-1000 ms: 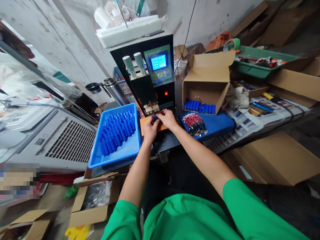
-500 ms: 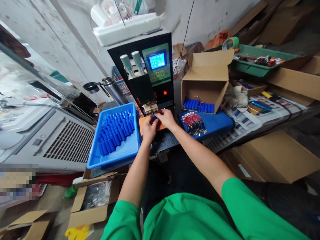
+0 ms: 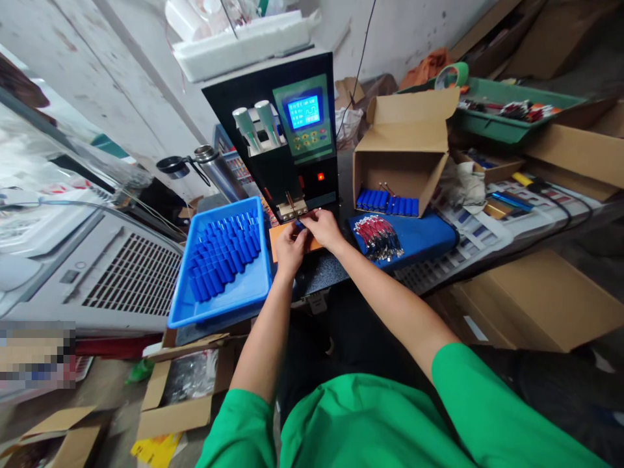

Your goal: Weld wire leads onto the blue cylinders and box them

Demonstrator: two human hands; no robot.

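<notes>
In the head view my left hand [image 3: 290, 249] is closed in a pinch round a blue battery pack [image 3: 299, 225], mostly covered by fingers. My right hand [image 3: 322, 227] meets it from the right, its fingers pressed together at the pack's end; whatever they grip is too small to make out. Both hands work right under the electrodes [image 3: 291, 200] of a black spot welder [image 3: 263, 166] with a lit blue screen. Beneath them lies an orange sheet [image 3: 312, 243]. A blue tray [image 3: 267, 273] at left carries rows of blue battery packs [image 3: 225, 257].
Right of the hands, red and black wire leads [image 3: 376, 236] are piled on a blue pad [image 3: 424, 242]. Behind them stands an open cardboard box [image 3: 400, 146] with blue packs. A steel flask [image 3: 220, 170] stands behind the tray. A green tray [image 3: 517, 127] sits farther right.
The view has shifted slightly, so the welder sits a little higher and farther left. Both hands stay at the electrodes, with a bit more of the blue pack showing between the fingers.
</notes>
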